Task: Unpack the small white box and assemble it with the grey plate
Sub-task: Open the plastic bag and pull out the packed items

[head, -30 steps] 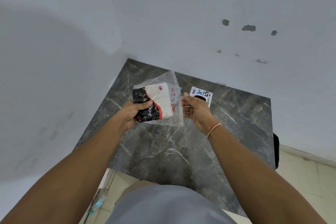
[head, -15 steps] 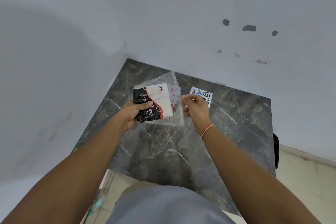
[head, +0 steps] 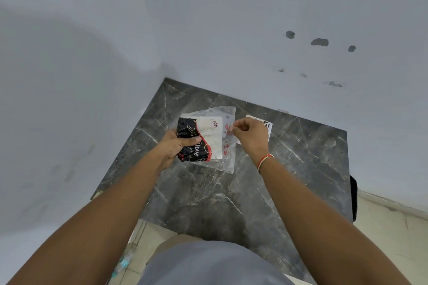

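A small box (head: 209,137), white with a black and red printed side, sits inside a clear plastic bag (head: 228,157). My left hand (head: 174,144) grips the box's black end through the bag, thumb on top. My right hand (head: 251,134) pinches the bag's right edge between thumb and fingers, a red and white thread around its wrist. Both hands hold the bag above the dark marble table (head: 231,192). No grey plate shows in view.
A white printed card (head: 268,125) lies on the table behind my right hand, mostly hidden by it. Walls close off the table's left and far sides. A plastic bottle (head: 122,264) lies on the tiled floor at the lower left.
My right hand has turned and shifted from a flat hold on the bag's side to a pinch on its right edge. The bag has dropped slightly. My left hand's grip is unchanged.
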